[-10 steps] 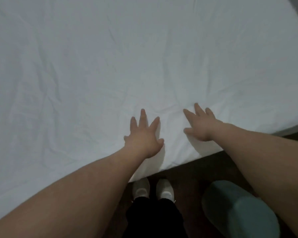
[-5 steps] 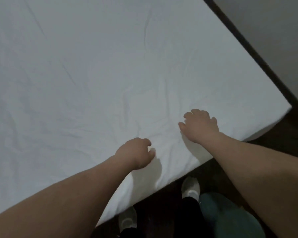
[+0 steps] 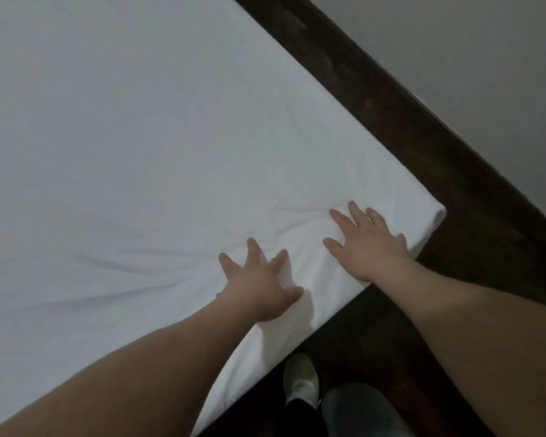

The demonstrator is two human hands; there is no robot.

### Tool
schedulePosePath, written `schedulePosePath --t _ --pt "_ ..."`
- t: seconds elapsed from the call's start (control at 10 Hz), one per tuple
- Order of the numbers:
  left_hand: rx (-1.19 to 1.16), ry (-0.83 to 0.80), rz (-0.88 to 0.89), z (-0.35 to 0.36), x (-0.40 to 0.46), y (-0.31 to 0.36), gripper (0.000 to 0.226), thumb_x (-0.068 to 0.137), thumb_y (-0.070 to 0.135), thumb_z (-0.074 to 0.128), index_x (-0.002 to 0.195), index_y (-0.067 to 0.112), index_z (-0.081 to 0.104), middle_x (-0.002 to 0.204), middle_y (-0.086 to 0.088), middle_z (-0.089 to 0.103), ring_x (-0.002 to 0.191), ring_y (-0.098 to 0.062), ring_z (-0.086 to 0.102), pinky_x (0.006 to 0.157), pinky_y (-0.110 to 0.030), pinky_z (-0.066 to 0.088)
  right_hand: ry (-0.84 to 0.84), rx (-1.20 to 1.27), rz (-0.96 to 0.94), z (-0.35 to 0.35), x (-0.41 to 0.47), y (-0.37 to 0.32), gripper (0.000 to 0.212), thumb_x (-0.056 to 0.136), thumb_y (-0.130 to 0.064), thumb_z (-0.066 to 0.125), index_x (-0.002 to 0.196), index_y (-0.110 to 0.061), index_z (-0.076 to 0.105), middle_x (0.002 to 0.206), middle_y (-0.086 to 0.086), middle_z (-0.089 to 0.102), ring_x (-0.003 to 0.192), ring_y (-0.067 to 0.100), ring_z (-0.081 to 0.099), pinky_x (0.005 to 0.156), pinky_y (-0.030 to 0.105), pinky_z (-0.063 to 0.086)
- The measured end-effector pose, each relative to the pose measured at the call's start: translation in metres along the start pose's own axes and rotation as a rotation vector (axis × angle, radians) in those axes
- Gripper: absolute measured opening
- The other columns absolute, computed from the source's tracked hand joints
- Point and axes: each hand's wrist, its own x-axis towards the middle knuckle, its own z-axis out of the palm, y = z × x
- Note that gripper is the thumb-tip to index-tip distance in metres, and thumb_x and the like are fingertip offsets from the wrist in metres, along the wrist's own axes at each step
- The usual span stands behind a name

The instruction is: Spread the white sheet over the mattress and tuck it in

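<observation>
You are in a bedroom, most likely at home: a mattress [image 3: 429, 222] under a white sheet [image 3: 123, 137] fills your view, a dark wooden bed frame [image 3: 407, 121] runs along its far side, and a plain pale wall [image 3: 470, 42] stands just behind it.

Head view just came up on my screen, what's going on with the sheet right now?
A person is leaning over the bed with both palms flat on the white sheet, which covers the mattress top. The left hand and the right hand press with spread fingers near the corner by the dark wooden frame. Creases fan out from the hands. The sheet wraps over the near edge; whether it is tucked underneath cannot be seen.
</observation>
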Motion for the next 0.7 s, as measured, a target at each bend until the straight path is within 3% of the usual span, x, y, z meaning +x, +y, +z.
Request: schedulePosePath --t 0.1,0.2,0.3,0.4,0.5,0.6,0.7 --pt "-0.048 0.151 0.122 -0.025 -0.003 0.037 0.063 0.091 0.069 0.042 0.146 0.038 0.049 0.157 -0.004 0.036 0.137 -0.036 0.040 0.115 -0.044 0.034 0.246 0.066 0.081 -0.028 0.007 0.016 0.052 0.102 -0.058 0.030 0.142 -0.030 0.048 0.142 0.005 0.049 0.126 0.029 0.046 0.098 0.051 0.044" --pt "-0.110 0.341 0.073 -0.046 0.017 0.056 0.064 0.093 0.053 0.052 0.152 0.035 0.036 0.165 -0.005 0.020 0.149 -0.034 0.022 0.115 -0.050 0.035 0.238 0.049 0.022 -0.042 0.026 0.043 0.054 0.103 -0.057 0.032 0.153 -0.038 0.035 0.161 0.004 0.032 0.146 0.031 0.030 0.114 0.059 0.028" --pt "-0.039 0.217 -0.064 -0.041 0.041 0.072 0.079 0.085 0.062 0.047 0.152 0.050 0.006 0.166 -0.001 -0.014 0.148 -0.051 0.004 0.114 -0.067 0.026 0.024 0.008 0.009 -0.029 0.036 0.080 0.069 0.099 -0.070 0.026 0.157 -0.052 -0.007 0.170 -0.011 -0.016 0.158 0.026 -0.010 0.117 0.071 0.011" --pt "0.113 0.107 0.051 -0.033 0.045 0.093 0.077 0.086 0.064 0.039 0.155 0.048 0.009 0.167 -0.008 -0.005 0.145 -0.048 0.024 0.118 -0.065 0.014 0.069 -0.019 0.103 -0.017 0.033 0.095 0.077 0.097 -0.073 0.020 0.161 -0.041 -0.007 0.172 -0.005 -0.012 0.158 0.023 -0.006 0.117 0.069 0.016" --pt "0.066 0.032 0.265 -0.042 0.018 0.110 0.053 0.098 0.054 0.043 0.148 0.037 0.049 0.158 -0.002 0.039 0.137 -0.024 0.046 0.120 -0.047 0.026 0.190 0.002 0.295 -0.017 0.023 0.074 0.074 0.098 -0.067 0.027 0.158 -0.023 0.026 0.163 0.007 0.027 0.149 0.028 0.028 0.115 0.066 0.027" --pt "-0.256 -0.045 0.250 -0.057 -0.012 0.100 0.041 0.100 0.045 0.051 0.136 0.029 0.063 0.132 0.006 0.068 0.118 -0.013 0.064 0.107 -0.036 0.046 0.257 0.014 0.265 -0.032 0.008 0.039 0.059 0.100 -0.061 0.034 0.146 -0.024 0.042 0.156 0.007 0.038 0.146 0.029 0.032 0.117 0.068 0.022" --pt "-0.280 0.110 0.172 -0.073 -0.042 0.064 0.040 0.100 0.040 0.049 0.136 0.028 0.062 0.125 0.008 0.070 0.118 -0.013 0.062 0.102 -0.031 0.047 0.233 -0.002 -0.089 -0.050 -0.010 -0.012 0.056 0.103 -0.055 0.035 0.153 -0.029 0.036 0.169 0.002 0.018 0.155 0.027 0.013 0.121 0.063 0.014"
